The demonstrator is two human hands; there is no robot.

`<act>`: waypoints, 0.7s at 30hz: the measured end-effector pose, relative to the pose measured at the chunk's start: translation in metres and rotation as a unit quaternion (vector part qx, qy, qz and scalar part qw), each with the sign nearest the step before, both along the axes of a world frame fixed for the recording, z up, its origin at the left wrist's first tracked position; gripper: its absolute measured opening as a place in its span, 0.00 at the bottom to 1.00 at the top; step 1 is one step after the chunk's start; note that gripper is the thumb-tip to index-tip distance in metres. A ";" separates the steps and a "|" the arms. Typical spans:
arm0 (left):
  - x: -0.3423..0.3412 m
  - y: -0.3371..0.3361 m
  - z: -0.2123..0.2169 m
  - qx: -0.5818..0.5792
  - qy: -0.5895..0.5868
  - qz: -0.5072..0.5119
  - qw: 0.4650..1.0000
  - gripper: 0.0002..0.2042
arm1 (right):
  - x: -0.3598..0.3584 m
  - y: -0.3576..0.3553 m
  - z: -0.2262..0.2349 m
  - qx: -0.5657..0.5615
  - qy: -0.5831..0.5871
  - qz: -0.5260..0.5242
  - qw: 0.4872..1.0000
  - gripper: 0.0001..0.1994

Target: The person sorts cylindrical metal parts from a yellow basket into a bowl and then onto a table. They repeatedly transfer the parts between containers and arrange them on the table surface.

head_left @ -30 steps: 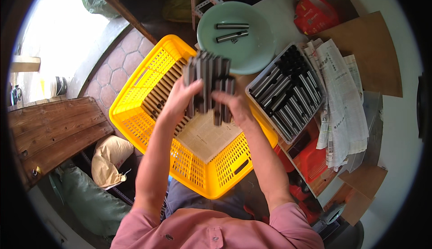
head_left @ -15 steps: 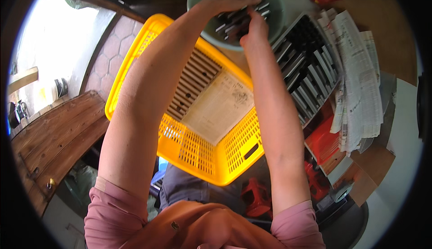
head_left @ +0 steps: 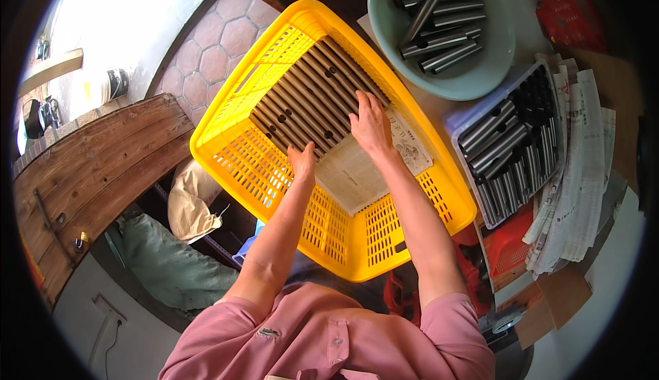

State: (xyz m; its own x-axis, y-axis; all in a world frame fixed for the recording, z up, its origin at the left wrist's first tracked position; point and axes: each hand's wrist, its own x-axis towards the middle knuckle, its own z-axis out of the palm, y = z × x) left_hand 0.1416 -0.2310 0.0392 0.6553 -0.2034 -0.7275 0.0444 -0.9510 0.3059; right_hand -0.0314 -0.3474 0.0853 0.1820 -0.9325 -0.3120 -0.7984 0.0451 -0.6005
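Resting loosely open at edge of tubes (head_left: 295,98): person's left hand (head_left: 302,162), right hand (head_left: 373,127). Tubes lie side by side in basket (head_left: 353,253), against paper (head_left: 353,181); bowl (head_left: 499,40) nearby.

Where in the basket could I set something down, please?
On the bare paper, between the tubes and the basket's near walls. The far part is crowded with tubes; the left hand and right hand are by the paper.

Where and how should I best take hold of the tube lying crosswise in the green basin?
Probably the middle of the tube, from above, across its long sides: it is slim, slants across other tubes in the basin, and its top is uncovered.
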 end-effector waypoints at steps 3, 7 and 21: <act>0.014 0.039 -0.065 0.013 -0.083 0.027 0.996 0.48 | 0.007 -0.019 -0.049 0.021 0.100 0.008 0.995 0.35; 0.023 0.043 -0.105 -0.023 -0.067 0.114 0.991 0.51 | 0.014 -0.015 -0.088 0.110 0.152 -0.053 0.981 0.47; -0.005 -0.006 -0.052 0.002 0.060 0.164 0.985 0.48 | 0.039 0.037 -0.111 0.080 0.151 -0.047 0.984 0.38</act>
State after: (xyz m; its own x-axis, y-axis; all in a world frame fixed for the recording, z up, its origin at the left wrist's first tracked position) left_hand 0.1366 -0.2366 -0.0132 0.5948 0.0072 -0.8039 0.3840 -0.8810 0.2762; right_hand 0.0078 -0.3102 -0.0260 -0.0271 -0.8756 -0.4823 -0.9274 0.2021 -0.3148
